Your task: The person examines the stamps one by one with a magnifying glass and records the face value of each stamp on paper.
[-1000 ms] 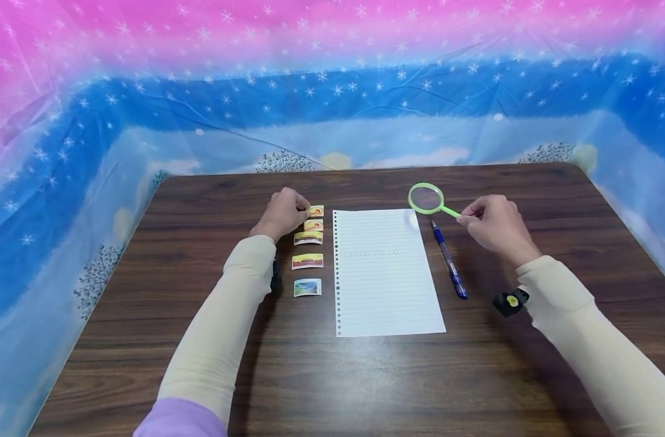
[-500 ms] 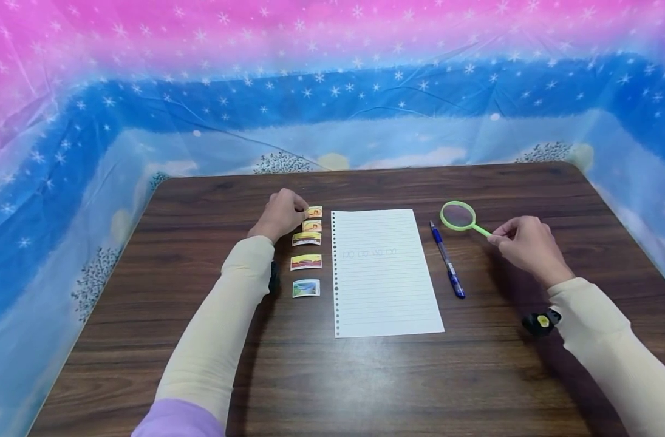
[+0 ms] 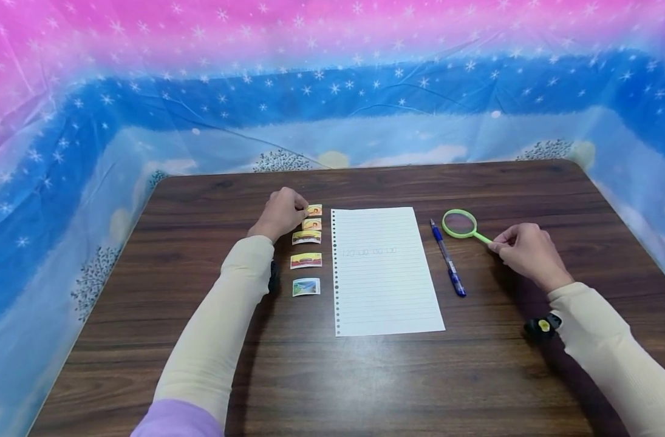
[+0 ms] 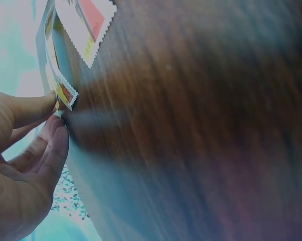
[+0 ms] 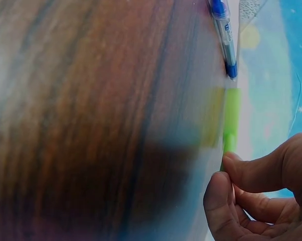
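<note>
In the head view my left hand [image 3: 280,214] is at the top of a column of postage stamps, its thumb and fingertips pinching the left edge of the farthest stamp [image 3: 315,210]. The left wrist view shows that hand [image 4: 33,145] with thumb and fingers meeting at a stamp's edge; another stamp [image 4: 88,30] with a perforated edge is above. My right hand [image 3: 531,254] pinches the handle end of a green magnifying glass [image 3: 476,235]. In the right wrist view its green rim [image 5: 233,113] stands edge-on, low over the table, beyond the thumb.
Nearer stamps include a yellow-red one [image 3: 306,260] and a landscape one [image 3: 306,287]. Right of them lies a lined sheet [image 3: 387,291] with faint handwritten numbers. A blue pen [image 3: 448,258] lies between sheet and magnifying glass. Snowflake-patterned cloth [image 3: 332,97] surrounds the dark wooden table [image 3: 365,388].
My right hand has carried the magnifying glass from the sheet's far right corner rightward and nearer me, to the right of the pen. My left hand stays at the farthest stamp.
</note>
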Demonstrator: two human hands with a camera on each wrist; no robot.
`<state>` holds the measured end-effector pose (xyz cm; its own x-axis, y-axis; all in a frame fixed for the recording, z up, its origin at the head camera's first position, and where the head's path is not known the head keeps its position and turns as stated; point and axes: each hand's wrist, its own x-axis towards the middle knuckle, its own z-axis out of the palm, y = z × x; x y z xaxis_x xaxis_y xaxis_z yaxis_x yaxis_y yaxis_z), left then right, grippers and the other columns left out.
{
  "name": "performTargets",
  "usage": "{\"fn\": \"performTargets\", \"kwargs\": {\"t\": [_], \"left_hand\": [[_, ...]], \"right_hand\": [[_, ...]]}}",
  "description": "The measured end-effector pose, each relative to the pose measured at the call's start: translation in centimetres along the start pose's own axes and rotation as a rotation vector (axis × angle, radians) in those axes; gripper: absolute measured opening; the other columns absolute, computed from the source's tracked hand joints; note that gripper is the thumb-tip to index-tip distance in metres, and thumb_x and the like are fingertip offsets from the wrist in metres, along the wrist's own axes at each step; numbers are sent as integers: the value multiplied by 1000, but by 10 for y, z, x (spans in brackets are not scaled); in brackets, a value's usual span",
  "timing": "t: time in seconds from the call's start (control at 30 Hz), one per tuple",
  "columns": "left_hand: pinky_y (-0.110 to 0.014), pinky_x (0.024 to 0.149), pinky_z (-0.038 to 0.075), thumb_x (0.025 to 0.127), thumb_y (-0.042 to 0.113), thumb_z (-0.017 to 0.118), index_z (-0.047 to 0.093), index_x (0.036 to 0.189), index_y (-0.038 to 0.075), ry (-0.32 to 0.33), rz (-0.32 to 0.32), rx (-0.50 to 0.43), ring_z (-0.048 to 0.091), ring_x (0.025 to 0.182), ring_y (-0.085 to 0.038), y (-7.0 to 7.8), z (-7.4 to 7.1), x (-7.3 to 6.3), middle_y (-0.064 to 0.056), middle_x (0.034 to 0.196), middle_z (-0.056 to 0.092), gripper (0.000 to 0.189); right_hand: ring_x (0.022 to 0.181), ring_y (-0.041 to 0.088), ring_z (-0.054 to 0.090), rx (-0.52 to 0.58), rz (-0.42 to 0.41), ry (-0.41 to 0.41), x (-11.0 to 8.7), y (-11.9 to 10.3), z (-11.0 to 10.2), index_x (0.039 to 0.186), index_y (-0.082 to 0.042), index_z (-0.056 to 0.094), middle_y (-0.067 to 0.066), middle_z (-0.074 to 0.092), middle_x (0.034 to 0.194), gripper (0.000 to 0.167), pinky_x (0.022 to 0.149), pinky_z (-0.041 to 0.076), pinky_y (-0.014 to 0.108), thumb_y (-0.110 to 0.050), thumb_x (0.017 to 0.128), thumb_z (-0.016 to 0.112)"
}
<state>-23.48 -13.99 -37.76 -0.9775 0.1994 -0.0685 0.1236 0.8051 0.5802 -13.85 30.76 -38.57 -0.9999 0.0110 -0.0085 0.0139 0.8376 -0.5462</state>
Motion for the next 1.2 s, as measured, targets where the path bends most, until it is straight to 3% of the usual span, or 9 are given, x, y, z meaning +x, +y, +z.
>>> {"fn": "performTargets", "kwargs": {"t": [0.3,0.6,0.83,1.03,1.2], "left_hand": [[-49,94,52,101,7,62,74,115,-2,3,20,28,61,114,-34,-2,-2,-1,-20,123,67,21],[-49,95,51,102,10,61,69,126,-2,4,17,53,61,115,-33,0,-8,-7,-19,126,67,28],[-48,93,52,102,10,62,63,134,-2,24,90,123,63,110,-32,12,-11,-25,-20,127,65,35],[-47,92,51,101,14,64,56,141,-2,-18,168,159,60,112,-32,27,-7,-43,-22,134,59,43],[-50,102,47,101,18,64,54,144,0,-53,225,164,56,124,-33,37,-2,-58,-20,139,55,47]], "right_hand": [[59,21,50,-1,-9,-46,-1,2,1,89,6,73,9,64,73,18,50,40,32,-10,94,69],[62,21,53,-5,-5,-65,-2,1,1,90,6,74,10,67,76,18,54,44,33,-11,94,70],[67,23,57,0,11,-54,-3,0,-3,95,6,73,12,68,81,22,57,46,33,-16,94,73],[70,22,60,15,-3,-37,-4,-4,-5,100,6,71,15,69,87,25,58,49,33,-17,93,75],[71,21,62,14,-50,-31,-6,-14,-5,101,5,72,13,71,87,26,60,50,33,-19,91,77]]}}
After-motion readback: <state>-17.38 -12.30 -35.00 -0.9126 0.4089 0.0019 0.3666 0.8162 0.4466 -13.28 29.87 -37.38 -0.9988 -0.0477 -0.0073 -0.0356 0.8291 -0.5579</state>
